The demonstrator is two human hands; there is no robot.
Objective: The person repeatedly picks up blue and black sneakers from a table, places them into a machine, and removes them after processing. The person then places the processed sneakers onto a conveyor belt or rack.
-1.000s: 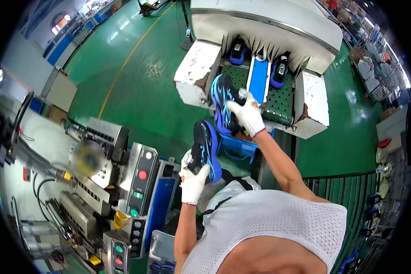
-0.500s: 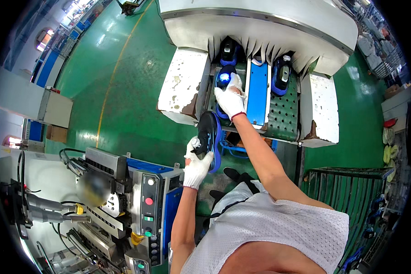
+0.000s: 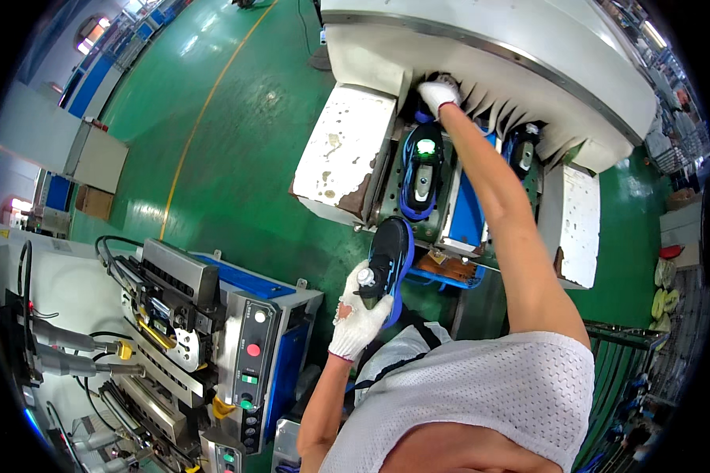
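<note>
Left hand (image 3: 357, 319), gloved, closed around the held shoe (image 3: 388, 262), toe pointing far. Right hand (image 3: 439, 94), gloved, at the curtain (image 3: 481, 101), over the far shoe (image 3: 424, 117); cannot tell whether it grips. Belt shoe (image 3: 421, 165) lies on the left belt (image 3: 390, 206), just beyond the held shoe, green light on top. Right of it: blue strip (image 3: 468, 206), then right shoe (image 3: 521, 150). Basket (image 3: 450, 278) near, below belt end.

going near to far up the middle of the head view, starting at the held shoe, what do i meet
Held shoe → green-lit shoe → right hand → white machine hood.
</note>
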